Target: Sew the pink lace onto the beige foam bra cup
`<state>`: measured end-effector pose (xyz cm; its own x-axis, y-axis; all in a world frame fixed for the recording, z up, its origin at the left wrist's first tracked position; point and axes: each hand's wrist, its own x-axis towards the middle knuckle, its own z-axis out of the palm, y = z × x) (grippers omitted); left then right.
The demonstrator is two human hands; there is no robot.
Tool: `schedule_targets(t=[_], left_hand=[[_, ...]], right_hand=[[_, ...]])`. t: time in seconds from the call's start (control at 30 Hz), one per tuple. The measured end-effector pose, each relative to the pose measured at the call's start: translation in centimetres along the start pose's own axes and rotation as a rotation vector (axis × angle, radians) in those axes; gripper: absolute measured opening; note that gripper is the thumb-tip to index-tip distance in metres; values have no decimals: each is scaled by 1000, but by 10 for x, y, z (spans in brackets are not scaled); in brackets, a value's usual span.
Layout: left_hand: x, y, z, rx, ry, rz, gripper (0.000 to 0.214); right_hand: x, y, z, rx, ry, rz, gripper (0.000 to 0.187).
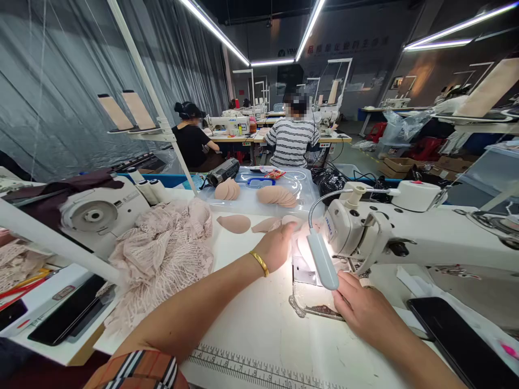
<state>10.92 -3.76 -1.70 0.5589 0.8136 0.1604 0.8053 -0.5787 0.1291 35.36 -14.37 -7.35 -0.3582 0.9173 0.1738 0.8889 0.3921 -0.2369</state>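
My left hand (279, 246), with a gold bangle on the wrist, reaches across the white sewing table (259, 324) and rests on a beige padded piece (298, 237) beside the sewing machine head (365, 232). My right hand (360, 308) lies on the table near the needle plate (314, 302), its fingers pressing on fabric there under the small gooseneck lamp (322, 259). The strong glare hides the fabric's details. Two loose beige cups (235, 223) lie just beyond my left hand.
A heap of pink lace (162, 254) lies left of my arm. A clear tray (263, 197) holds several beige cups. Dark phones lie at left (67, 319) and right (462, 340). A second machine (93, 213) stands left. Two people sew at far tables.
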Motion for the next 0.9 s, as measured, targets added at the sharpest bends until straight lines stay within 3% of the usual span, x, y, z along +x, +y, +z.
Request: schedule_targets(t=[0.07, 0.13, 0.27, 0.37, 0.43, 0.7, 0.9], left_hand=[[-4, -1, -7, 57, -175, 2, 33], [-11, 4, -10, 81, -236, 41, 13], [-23, 22, -9, 68, -280, 240, 25], [-29, 31, -7, -9, -259, 408, 16], [-31, 34, -3, -26, -226, 448, 10], [-32, 36, 24, 51, -81, 468, 17], [-29, 39, 29, 98, -37, 477, 21]], right_hand=[[0, 0, 0, 16, -36, 7, 22], [0, -1, -1, 25, -33, 12, 24], [0, -3, -1, 20, -4, 16, 25], [0, -2, -1, 32, -20, 5, 25], [0, -1, -2, 34, -34, -7, 24], [1, 3, -1, 15, -33, -10, 21], [1, 3, -1, 4, -40, -10, 23]])
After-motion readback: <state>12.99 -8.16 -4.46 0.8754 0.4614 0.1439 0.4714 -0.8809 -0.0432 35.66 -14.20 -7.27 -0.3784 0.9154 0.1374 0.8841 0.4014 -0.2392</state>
